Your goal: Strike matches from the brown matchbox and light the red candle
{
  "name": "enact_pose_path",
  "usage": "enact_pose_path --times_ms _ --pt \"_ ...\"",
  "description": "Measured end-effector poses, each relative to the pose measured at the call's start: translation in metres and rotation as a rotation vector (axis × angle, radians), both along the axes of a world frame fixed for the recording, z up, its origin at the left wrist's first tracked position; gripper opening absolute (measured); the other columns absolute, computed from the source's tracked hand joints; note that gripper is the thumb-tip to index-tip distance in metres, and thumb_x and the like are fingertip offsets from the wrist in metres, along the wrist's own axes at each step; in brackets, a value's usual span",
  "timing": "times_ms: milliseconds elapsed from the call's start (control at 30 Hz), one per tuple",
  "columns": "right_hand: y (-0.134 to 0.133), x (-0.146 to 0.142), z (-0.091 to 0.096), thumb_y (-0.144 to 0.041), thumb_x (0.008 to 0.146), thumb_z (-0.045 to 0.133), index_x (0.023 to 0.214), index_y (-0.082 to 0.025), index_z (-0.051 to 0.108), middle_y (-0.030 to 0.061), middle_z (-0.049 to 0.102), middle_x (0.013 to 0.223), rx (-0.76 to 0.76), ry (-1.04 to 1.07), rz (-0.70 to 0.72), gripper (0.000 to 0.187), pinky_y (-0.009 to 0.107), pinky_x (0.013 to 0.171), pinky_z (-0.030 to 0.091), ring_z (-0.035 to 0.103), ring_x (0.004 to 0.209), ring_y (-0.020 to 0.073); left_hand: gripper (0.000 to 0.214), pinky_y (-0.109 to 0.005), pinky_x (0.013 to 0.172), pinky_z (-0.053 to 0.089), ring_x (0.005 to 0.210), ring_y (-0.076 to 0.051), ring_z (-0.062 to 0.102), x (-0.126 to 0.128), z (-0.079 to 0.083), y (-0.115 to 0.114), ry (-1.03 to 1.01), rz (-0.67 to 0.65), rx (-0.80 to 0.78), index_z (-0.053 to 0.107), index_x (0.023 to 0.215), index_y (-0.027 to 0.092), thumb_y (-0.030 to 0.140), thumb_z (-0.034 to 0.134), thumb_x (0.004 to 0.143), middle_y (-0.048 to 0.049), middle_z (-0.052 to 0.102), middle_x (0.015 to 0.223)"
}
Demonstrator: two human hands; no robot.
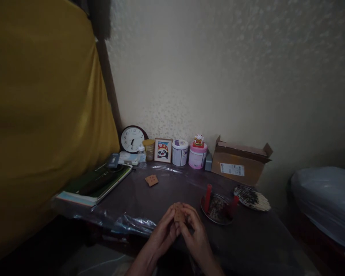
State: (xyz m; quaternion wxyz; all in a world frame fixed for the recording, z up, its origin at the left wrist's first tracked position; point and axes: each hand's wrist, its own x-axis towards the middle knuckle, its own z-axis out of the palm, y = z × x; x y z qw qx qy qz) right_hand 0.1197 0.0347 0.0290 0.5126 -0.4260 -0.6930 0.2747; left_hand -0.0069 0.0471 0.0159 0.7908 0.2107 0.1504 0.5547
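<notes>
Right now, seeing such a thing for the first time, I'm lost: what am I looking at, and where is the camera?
There is no machine here, just a person's bare left hand and right hand. The one picture comes from a camera worn on the head, looking forward and down. Both hands hold a small brown piece. A flat brown square lies on the dark table. Farther back stand a clock, a picture frame and a cardboard box.

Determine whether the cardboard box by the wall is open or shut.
Open: the cardboard box has flaps sticking up at both top ends.
</notes>
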Motion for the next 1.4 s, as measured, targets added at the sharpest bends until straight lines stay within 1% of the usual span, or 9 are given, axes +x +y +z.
enact_pose_path --times_ms 167,433,567,700,867,1033,1167,1300,1400 --pt "-0.002 -0.003 0.003 -0.022 0.081 0.055 0.104 -0.022 0.061 0.0072 0.059 0.119 0.013 0.042 -0.014 0.023 0.030 0.089 0.046 0.056 0.109 0.0215 0.025 -0.029 0.086 0.045 0.094 -0.017 0.064 0.001 0.002 -0.001 0.034 0.020 0.013 0.062 0.109 0.020 0.024 0.055 0.085 -0.0047 0.070 0.104" --pt "0.000 -0.006 0.003 -0.016 0.077 0.054 0.104 -0.022 0.060 0.0046 0.064 0.111 -0.036 0.144 -0.014 0.028 0.030 0.087 0.047 0.059 0.103 0.0203 0.032 -0.030 0.087 0.044 0.096 -0.018 0.064 0.003 0.004 -0.002 0.091 0.024 0.023 0.058 0.117 0.021 0.027 0.055 0.085 -0.0064 0.069 0.107" --pt "-0.001 -0.007 0.002 -0.019 0.078 0.055 0.104 -0.022 0.059 0.0045 0.063 0.112 -0.052 0.154 -0.020 0.026 0.030 0.087 0.046 0.059 0.103 0.0204 0.036 -0.032 0.089 0.043 0.098 -0.020 0.063 0.003 0.006 -0.003 0.097 0.026 0.030 0.057 0.119 0.021 0.029 0.057 0.084 -0.0078 0.068 0.109" --pt "-0.001 -0.007 0.004 -0.022 0.079 0.055 0.104 -0.022 0.059 0.0043 0.065 0.108 -0.082 0.151 -0.033 0.025 0.030 0.084 0.047 0.059 0.100 0.0206 0.038 -0.029 0.086 0.044 0.097 -0.019 0.063 0.003 0.004 -0.002 0.095 0.030 0.035 0.055 0.122 0.020 0.029 0.057 0.084 -0.0083 0.068 0.109" --pt "-0.001 -0.007 0.004 -0.027 0.082 0.054 0.104 -0.020 0.058 0.0041 0.066 0.099 -0.143 0.122 -0.068 0.023 0.028 0.078 0.049 0.062 0.089 0.0189 0.037 -0.029 0.086 0.044 0.093 -0.017 0.064 0.004 0.001 -0.001 0.074 0.027 0.024 0.055 0.121 0.020 0.026 0.056 0.085 -0.0069 0.069 0.106" --pt "-0.001 -0.011 0.003 -0.031 0.084 0.054 0.096 -0.020 0.059 0.0037 0.066 0.094 -0.113 0.127 -0.108 0.017 0.027 0.073 0.049 0.062 0.083 0.0176 0.036 -0.027 0.082 0.045 0.088 -0.015 0.065 0.005 0.003 -0.002 0.070 0.013 0.032 0.055 0.121 0.022 0.026 0.056 0.085 -0.0044 0.070 0.101" --pt "0.000 -0.006 0.008 -0.029 0.082 0.058 0.092 -0.021 0.059 0.0045 0.064 0.102 -0.079 0.122 -0.037 0.014 0.027 0.076 0.049 0.061 0.086 0.0170 0.035 -0.028 0.081 0.046 0.088 -0.015 0.065 0.003 0.007 -0.002 0.066 0.012 0.033 0.056 0.120 0.023 0.026 0.057 0.084 -0.0037 0.069 0.103" --pt "0.007 0.013 0.015 -0.030 0.078 0.061 0.103 -0.022 0.058 0.0004 0.065 0.084 -0.277 0.179 0.150 0.026 0.026 0.066 0.049 0.062 0.074 0.0159 0.034 -0.028 0.079 0.047 0.085 -0.015 0.065 -0.003 0.010 -0.004 0.033 -0.028 0.013 0.054 0.120 0.023 0.028 0.053 0.086 -0.0052 0.069 0.099" --pt "0.015 0.024 0.017 -0.037 0.078 0.061 0.092 -0.020 0.063 0.0021 0.066 0.085 -0.317 0.261 0.078 0.022 0.028 0.069 0.049 0.061 0.077 0.0174 0.038 -0.026 0.071 0.047 0.079 -0.014 0.065 -0.006 0.010 -0.006 0.058 -0.130 -0.003 0.052 0.124 0.021 0.030 0.051 0.087 -0.0073 0.069 0.094"
